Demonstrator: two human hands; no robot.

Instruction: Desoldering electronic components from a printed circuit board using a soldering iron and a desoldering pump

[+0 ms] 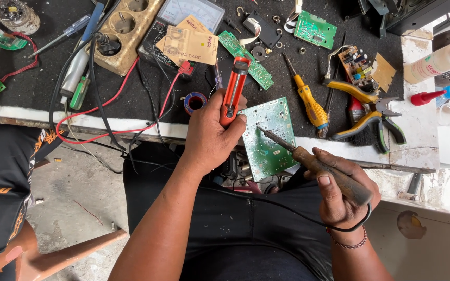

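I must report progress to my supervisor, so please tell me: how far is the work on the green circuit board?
Done: the green circuit board lies bare at the bench edge, out of any housing. In hand: the left hand grips an orange desoldering pump beside the board, and the right hand aims a soldering iron at its surface. Left: the joints are too small to judge.

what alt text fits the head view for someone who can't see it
Seen from above, the left hand holds an orange pen-shaped desoldering pump against a green circuit board, while the right hand points a wooden-handled soldering iron at the board. Yellow-handled pliers and a yellow screwdriver lie on the black workbench mat.
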